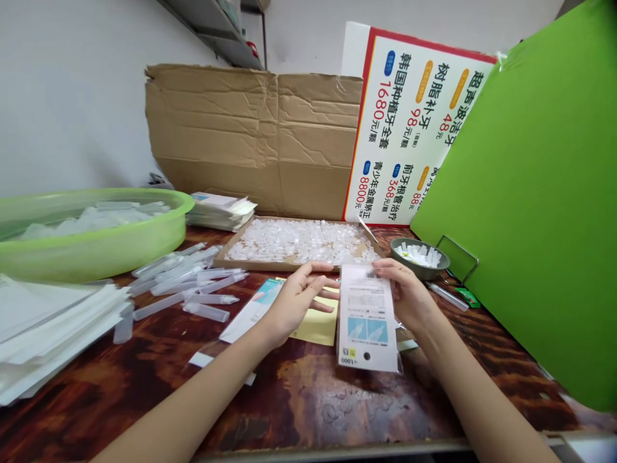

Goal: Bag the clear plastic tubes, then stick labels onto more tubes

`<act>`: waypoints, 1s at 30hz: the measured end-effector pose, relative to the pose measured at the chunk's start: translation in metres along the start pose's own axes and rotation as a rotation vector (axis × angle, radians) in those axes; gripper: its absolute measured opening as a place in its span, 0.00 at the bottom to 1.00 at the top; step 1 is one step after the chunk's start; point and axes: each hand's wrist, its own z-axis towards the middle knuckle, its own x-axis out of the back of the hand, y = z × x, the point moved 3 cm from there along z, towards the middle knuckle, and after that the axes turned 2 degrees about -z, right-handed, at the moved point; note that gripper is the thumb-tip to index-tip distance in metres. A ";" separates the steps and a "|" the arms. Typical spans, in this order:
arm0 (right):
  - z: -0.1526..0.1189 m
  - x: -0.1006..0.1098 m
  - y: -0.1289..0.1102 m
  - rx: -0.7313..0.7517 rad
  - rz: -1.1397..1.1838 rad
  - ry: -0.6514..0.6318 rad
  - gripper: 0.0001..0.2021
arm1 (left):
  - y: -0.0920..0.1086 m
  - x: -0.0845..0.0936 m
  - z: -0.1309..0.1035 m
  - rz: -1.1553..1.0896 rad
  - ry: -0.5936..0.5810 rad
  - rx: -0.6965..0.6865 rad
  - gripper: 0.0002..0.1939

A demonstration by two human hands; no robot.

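My right hand (407, 292) grips the upper right edge of a printed card in a clear sleeve (369, 321), which hangs upside down over the table's front part. Just left of that card is my left hand (306, 299), its fingers spread and nothing held. Beneath and behind my left hand lie a yellow sheet (318, 326) and another card with a blue-green print (255, 312). Clear plastic tubes (207, 299) are scattered to the left. Behind both hands stands a shallow cardboard tray (263, 264) full of small clear pieces.
A green basin (144, 251) of tubes and a stack of white sleeves (58, 334) occupy the left. More cards (222, 212) are piled behind. At the right are a grey bowl (441, 270) with white pieces, a wire stand (465, 247) and a green panel (530, 212).
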 end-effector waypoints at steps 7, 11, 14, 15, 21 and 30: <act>-0.003 -0.004 0.000 -0.044 0.033 -0.133 0.07 | -0.008 -0.008 0.000 -0.088 -0.083 0.047 0.23; -0.007 -0.015 0.007 -0.090 0.010 -0.235 0.08 | -0.010 -0.007 0.001 -0.102 -0.025 0.053 0.22; -0.009 -0.018 0.010 -0.138 0.006 -0.298 0.17 | -0.009 -0.004 0.001 -0.067 0.026 0.050 0.20; -0.010 -0.018 0.011 -0.157 -0.006 -0.317 0.19 | -0.008 -0.003 0.001 -0.051 0.028 0.051 0.19; -0.007 -0.017 0.015 -0.142 -0.082 -0.287 0.15 | -0.003 -0.003 0.000 -0.016 0.012 0.025 0.12; -0.006 -0.015 0.013 -0.048 -0.042 -0.251 0.08 | -0.004 0.002 0.003 -0.009 0.019 -0.025 0.12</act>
